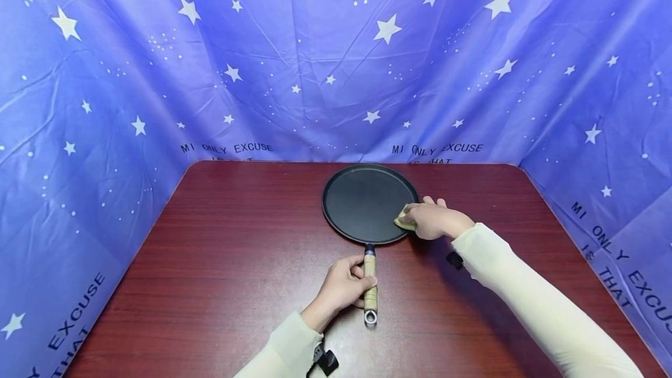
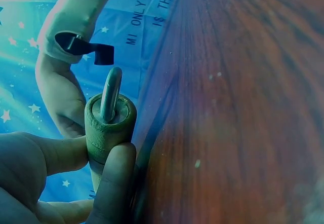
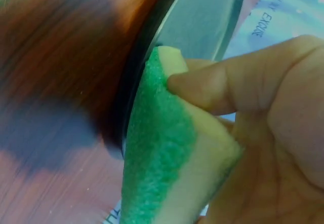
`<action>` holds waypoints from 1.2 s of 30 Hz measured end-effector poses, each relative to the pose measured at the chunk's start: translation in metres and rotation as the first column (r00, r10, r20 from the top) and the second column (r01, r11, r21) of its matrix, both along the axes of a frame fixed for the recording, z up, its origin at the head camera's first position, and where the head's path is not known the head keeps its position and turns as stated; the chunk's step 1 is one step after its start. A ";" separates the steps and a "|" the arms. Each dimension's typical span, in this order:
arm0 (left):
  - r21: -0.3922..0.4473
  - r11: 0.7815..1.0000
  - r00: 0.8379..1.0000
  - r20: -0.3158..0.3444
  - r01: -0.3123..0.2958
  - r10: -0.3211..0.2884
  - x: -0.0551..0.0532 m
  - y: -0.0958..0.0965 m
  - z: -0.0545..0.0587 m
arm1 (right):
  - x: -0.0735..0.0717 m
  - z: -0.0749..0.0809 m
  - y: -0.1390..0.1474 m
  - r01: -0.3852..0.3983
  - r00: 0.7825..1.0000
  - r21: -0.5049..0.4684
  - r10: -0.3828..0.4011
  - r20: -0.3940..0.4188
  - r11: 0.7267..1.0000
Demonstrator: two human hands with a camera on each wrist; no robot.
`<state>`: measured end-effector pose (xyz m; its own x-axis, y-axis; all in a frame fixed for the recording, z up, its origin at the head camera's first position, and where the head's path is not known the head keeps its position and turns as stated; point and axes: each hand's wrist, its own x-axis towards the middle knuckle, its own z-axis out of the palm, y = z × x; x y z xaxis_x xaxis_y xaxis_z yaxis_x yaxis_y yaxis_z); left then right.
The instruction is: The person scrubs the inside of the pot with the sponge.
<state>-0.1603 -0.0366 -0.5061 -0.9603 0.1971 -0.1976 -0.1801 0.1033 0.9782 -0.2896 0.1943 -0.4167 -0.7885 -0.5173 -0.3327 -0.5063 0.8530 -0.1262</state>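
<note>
A round black flat pan (image 1: pixel 367 203) with a low rim sits at the far side of the table, its handle (image 1: pixel 370 296) pointing toward me. My left hand (image 1: pixel 343 284) grips that light wood-coloured handle, thumb on top; in the left wrist view its fingers pinch the handle (image 2: pixel 109 133) just below the metal hanging loop (image 2: pixel 110 95). At the pan's right edge, my right hand (image 1: pixel 433 219) pinches a yellow and green sponge (image 1: pixel 404 220). The right wrist view shows the sponge's green scouring side (image 3: pixel 157 148) against the pan's rim (image 3: pixel 132 77), with the thumb pressing its yellow side.
The dark red wood-grain table (image 1: pixel 236 238) stretches around the pan. A blue curtain (image 1: pixel 294 63) with white stars and printed words hangs behind the table and along both sides. Black wrist straps with small mounts (image 1: pixel 328 361) sit at the sleeves.
</note>
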 end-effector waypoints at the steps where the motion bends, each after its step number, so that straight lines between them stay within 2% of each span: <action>1: -0.001 1.000 1.000 -0.002 0.002 -0.002 0.000 0.000 0.000 | 0.001 0.001 0.000 -0.014 1.000 -0.006 0.014 0.002 1.000; 14: 0.016 1.000 1.000 0.011 -0.002 0.002 0.001 0.000 0.001 | 0.013 -0.003 -0.007 -0.108 0.989 -0.147 0.121 0.086 0.983; 18: 0.025 1.000 1.000 0.020 0.000 0.000 0.000 0.000 0.001 | 0.017 -0.003 -0.014 -0.126 0.982 -0.178 0.147 0.114 0.976; 25: 0.019 1.000 1.000 0.011 0.006 -0.006 0.000 0.000 0.001 | 0.015 -0.007 -0.034 -0.203 0.965 -0.235 0.235 0.114 0.951; 32: 0.032 0.999 1.000 -0.002 0.015 -0.015 0.000 0.001 0.000 | 0.015 -0.013 -0.057 -0.165 0.968 -0.268 0.208 0.140 0.949; 36: 0.037 0.999 1.000 -0.011 0.016 -0.016 0.000 0.001 0.001 | 0.011 -0.016 -0.069 -0.176 0.966 -0.292 0.222 0.130 0.940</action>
<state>-0.1601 -0.0355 -0.5054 -0.9590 0.2194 -0.1792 -0.1678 0.0699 0.9833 -0.2787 0.1258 -0.4326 -0.6087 -0.7472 -0.2668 -0.6159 0.6570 -0.4347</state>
